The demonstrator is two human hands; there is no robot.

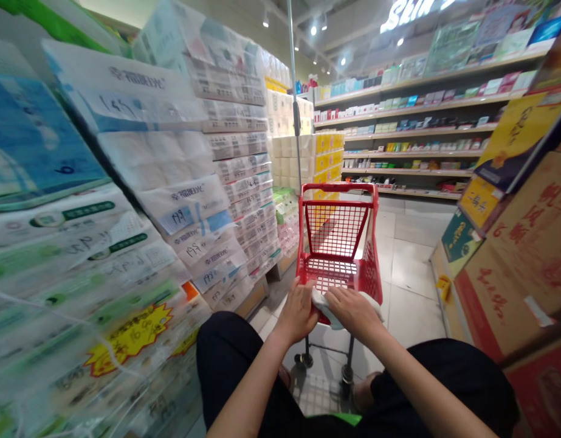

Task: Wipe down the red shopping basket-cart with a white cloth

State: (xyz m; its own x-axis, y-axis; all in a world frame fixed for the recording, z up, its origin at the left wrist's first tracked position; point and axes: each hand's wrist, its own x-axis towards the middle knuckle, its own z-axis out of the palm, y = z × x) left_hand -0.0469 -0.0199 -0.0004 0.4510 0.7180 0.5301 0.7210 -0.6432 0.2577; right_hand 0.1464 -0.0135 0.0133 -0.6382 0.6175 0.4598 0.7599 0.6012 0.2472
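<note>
A red plastic shopping cart (374, 267) stands right in front of me, between my spread knees. My left hand (299, 311) is closed around the left part of its near rim. Just beside it, my right hand (353, 310) is closed over a white cloth (324, 309) that lies against the same rim. More of the cloth shows to the right of the fingers. The cart's grid basket has a tall red frame at its far end. A thin metal pole (296, 115) rises at the cart's far left corner.
Stacked tissue packs (193, 213) rise close on my left, with a yellow price sign (129, 337). Cardboard boxes (530, 219) line the right side. Stocked shelves (412, 131) stand at the back. Light floor tiles (410, 277) run along the aisle.
</note>
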